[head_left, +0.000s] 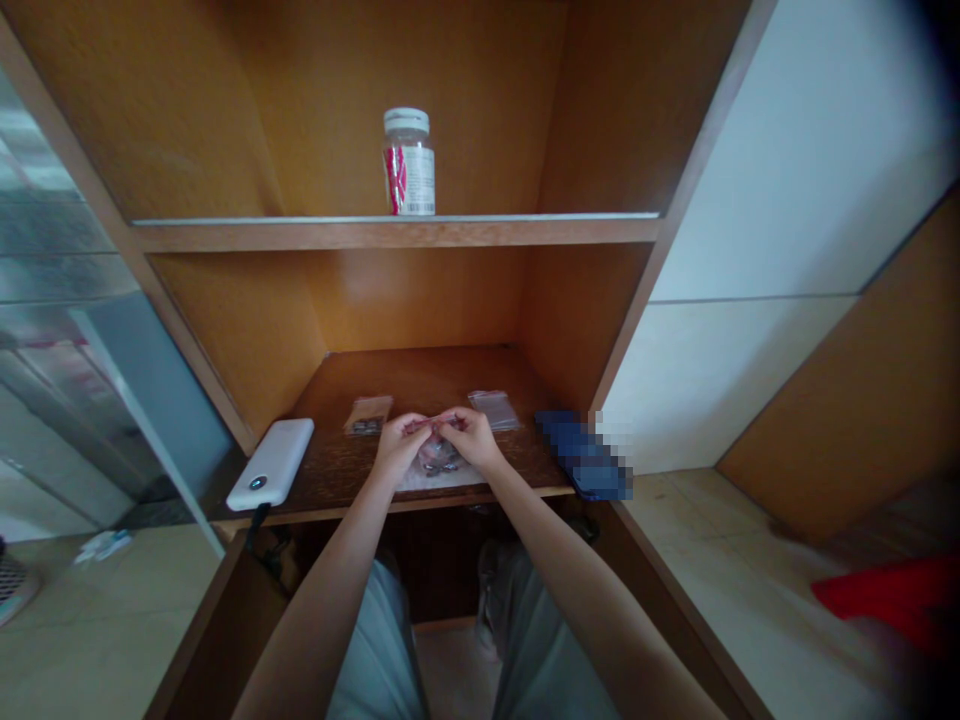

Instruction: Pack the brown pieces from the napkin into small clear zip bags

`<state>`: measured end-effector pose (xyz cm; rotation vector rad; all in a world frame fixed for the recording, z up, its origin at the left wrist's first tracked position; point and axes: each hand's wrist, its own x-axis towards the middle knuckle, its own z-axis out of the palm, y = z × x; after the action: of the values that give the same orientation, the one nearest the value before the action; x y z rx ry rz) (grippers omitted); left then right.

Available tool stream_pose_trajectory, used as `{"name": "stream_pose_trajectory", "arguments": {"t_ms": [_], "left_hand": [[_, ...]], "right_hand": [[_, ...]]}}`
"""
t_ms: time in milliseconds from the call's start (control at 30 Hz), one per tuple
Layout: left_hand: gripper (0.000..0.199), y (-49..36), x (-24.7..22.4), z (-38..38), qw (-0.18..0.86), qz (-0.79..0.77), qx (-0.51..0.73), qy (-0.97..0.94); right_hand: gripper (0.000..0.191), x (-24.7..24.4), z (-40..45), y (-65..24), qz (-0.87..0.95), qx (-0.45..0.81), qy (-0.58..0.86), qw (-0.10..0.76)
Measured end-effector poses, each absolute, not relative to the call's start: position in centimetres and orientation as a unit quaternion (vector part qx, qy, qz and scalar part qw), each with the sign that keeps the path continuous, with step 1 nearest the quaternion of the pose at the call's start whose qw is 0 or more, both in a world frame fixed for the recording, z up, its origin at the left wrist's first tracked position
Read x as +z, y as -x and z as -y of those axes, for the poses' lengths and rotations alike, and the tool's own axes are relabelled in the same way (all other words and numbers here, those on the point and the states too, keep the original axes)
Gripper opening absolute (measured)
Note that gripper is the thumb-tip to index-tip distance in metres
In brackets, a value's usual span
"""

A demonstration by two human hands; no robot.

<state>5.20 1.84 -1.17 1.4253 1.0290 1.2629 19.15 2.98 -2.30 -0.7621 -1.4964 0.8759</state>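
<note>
My left hand point(397, 446) and my right hand point(474, 438) meet over the front of the cabinet's lower shelf. Both are closed, thumbs and fingers pinching the top edge of a small clear plastic bag point(439, 458). Small dark pieces show inside or just under the bag; too little shows to tell their kind. Beneath it lies a white sheet point(457, 478). Behind my left hand is a second small zip bag point(368, 415) with dark bits in its lower end. A clear, flat zip bag point(495, 410) lies behind my right hand.
A white power bank point(271, 465) with a black cable lies at the shelf's left front. A dark blue, partly pixelated object point(581, 455) rests at the right front corner. One lidded bottle point(409, 165) stands on the upper shelf point(487, 232). Below is an open drawer point(675, 590).
</note>
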Motion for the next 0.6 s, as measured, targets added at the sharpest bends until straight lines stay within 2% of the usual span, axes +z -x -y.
{"name": "stream_pose_trajectory", "arguments": {"t_ms": [600], "left_hand": [[0.03, -5.44, -1.45, -2.2, 0.45, -0.432, 0.551, -0.554]], "right_hand": [[0.025, -2.07, -3.23, -19.29, 0.63, 0.335, 0.338, 0.614]]}}
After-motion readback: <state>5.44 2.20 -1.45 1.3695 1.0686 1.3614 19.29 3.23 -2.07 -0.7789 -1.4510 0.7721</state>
